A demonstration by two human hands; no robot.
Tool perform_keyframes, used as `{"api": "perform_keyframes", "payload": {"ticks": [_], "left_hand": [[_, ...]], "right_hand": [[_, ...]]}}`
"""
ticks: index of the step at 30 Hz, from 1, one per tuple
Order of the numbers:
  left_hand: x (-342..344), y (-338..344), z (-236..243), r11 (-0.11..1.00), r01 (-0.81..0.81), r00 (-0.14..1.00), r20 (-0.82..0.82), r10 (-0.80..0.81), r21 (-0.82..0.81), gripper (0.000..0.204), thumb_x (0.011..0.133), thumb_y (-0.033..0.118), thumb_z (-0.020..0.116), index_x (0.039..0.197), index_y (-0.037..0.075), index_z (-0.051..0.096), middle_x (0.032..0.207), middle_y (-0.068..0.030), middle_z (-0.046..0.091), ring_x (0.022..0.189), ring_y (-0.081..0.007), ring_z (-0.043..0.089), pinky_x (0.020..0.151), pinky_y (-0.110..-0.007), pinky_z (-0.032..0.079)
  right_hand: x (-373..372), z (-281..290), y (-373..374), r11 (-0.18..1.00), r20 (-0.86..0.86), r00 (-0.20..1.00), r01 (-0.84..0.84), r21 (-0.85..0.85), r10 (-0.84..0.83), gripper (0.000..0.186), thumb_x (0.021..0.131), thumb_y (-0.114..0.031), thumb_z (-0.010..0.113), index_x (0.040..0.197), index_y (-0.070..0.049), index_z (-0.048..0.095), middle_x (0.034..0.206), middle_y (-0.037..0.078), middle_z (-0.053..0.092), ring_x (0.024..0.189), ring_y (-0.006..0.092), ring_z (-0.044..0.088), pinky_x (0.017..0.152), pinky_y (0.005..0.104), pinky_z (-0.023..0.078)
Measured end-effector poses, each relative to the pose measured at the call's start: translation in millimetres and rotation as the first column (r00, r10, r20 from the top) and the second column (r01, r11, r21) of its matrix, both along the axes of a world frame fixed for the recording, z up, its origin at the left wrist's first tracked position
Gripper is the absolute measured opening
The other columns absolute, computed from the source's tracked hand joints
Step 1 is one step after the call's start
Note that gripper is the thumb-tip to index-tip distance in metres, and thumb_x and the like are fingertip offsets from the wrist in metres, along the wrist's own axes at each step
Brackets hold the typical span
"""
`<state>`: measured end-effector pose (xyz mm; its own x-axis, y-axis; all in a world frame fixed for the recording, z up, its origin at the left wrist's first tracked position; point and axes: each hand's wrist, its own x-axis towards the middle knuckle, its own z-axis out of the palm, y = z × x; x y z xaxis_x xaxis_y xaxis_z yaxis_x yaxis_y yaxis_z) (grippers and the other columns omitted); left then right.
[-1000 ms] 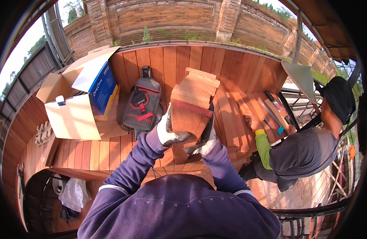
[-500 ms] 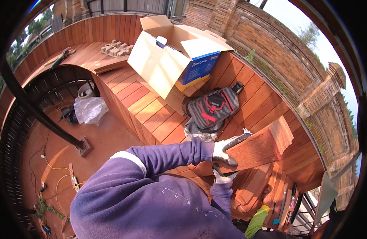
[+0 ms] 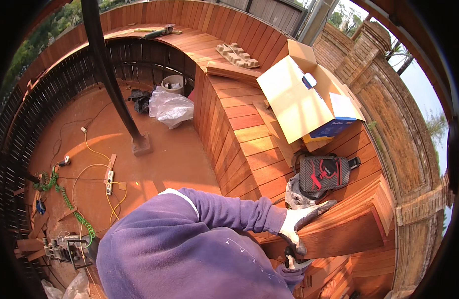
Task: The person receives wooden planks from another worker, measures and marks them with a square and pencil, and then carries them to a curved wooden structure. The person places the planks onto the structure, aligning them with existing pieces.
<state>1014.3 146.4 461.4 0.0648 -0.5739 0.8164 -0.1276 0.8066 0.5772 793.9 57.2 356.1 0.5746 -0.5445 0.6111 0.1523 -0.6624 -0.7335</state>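
Turned since the earlier frame, your planks (image 3: 341, 237) lie over the bench (image 3: 262, 146), near its outer edge. Your left hand (image 3: 295, 225) grips them; your right hand (image 3: 295, 262), half-hidden, can't be judged. Loosened pressure could let these flat, red-grained lengths slide apart beside the ribbed, soft-sided bag (image 3: 325, 174).

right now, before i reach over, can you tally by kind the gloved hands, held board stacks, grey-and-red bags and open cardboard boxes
Gloved hands: 2 (left hand, right hand)
Held stack of boards: 1
Grey-and-red bag: 1
Open cardboard box: 1
Total: 5
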Motion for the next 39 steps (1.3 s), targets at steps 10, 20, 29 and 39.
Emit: {"api": "perform_keyframes", "payload": {"ticks": [10, 20, 29, 39], "left_hand": [[114, 226, -22, 0.892, -0.444, 0.867, -0.212, 0.451, 0.083, 0.13, 0.059, 0.068, 0.075, 0.148, 0.001, 0.009, 0.155, -0.0186, 0.008, 0.143, -0.0302, 0.011, 0.114, -0.041, 0.013], [156, 514, 0, 0.21, -0.878, 0.32, 0.2, 0.926, 0.43, 0.121, 0.057, 0.047, 0.081, 0.148, 0.002, 0.015, 0.147, -0.0199, 0.029, 0.137, -0.0295, 0.029, 0.113, -0.04, 0.023], [100, 605, -39, 0.075, -0.521, 0.165, 0.014, 0.986, 0.85, 0.107, 0.066, 0.045, 0.078, 0.146, 0.003, 0.022, 0.142, -0.0203, 0.039, 0.132, -0.029, 0.037, 0.109, -0.038, 0.029], [85, 620, -183, 0.115, 0.01, -0.097, -0.114, 0.989, 0.993, 0.088, 0.071, 0.054, 0.071, 0.14, 0.011, 0.04, 0.13, -0.0117, 0.054, 0.118, -0.0228, 0.051, 0.099, -0.036, 0.039]], "right_hand": [[196, 6, 128, 0.852, -0.21, 0.902, -0.427, -0.303, 0.378, 0.112, 0.061, -0.06, 0.079, 0.137, 0.001, 0.023, 0.127, 0.025, 0.042, 0.111, 0.0375, 0.052, 0.091, 0.049, 0.044], [350, 95, 400, 0.149, -0.218, 0.06, -0.894, 0.422, 0.974, 0.054, 0.062, -0.018, 0.085, 0.11, -0.001, 0.064, 0.104, 0.013, 0.067, 0.094, 0.0251, 0.066, 0.081, 0.0348, 0.053], [414, 45, 471, -0.103, -0.426, -0.531, -0.705, 0.702, 0.732, 0.054, 0.077, -0.023, 0.077, 0.118, 0.001, 0.053, 0.114, 0.014, 0.06, 0.109, 0.0215, 0.056, 0.09, 0.0338, 0.046], [550, -19, 472, 0.013, -0.445, -0.51, -0.647, 0.763, 0.736, 0.054, 0.084, -0.02, 0.071, 0.127, 0.002, 0.049, 0.106, 0.013, 0.066, 0.095, 0.0152, 0.063, 0.086, 0.0264, 0.049]]}}
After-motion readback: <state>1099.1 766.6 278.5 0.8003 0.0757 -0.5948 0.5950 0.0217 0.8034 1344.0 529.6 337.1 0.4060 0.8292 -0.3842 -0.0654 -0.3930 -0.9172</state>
